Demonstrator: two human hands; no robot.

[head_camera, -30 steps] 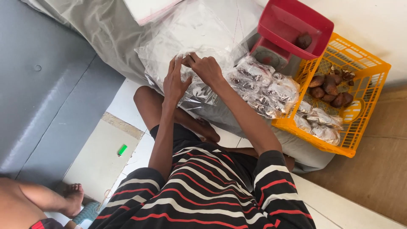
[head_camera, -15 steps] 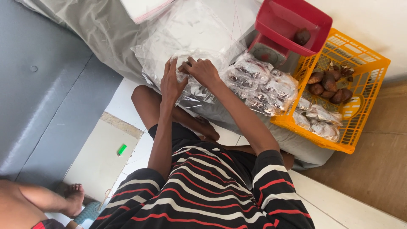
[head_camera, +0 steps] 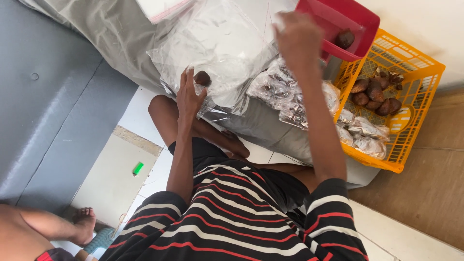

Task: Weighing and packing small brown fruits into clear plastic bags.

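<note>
My left hand (head_camera: 189, 94) grips the edge of a clear plastic bag (head_camera: 217, 53) lying on a grey sheet; one brown scaly fruit (head_camera: 202, 78) sits inside it by my fingertips. My right hand (head_camera: 298, 36) is raised, blurred, near the red scoop-shaped tray (head_camera: 348, 19), which holds one brown fruit (head_camera: 344, 39). Whether that hand holds anything I cannot tell. A heap of filled clear bags (head_camera: 290, 96) lies between my arms.
An orange plastic crate (head_camera: 411, 92) at the right holds loose brown fruits (head_camera: 374, 94) and several packed bags. Another person's bare leg and foot (head_camera: 72, 224) are at the lower left. A small green lighter (head_camera: 137, 168) lies on the floor tile.
My right hand left the bag and rose toward the red tray. My left hand stays on the bag, where a fruit now shows.
</note>
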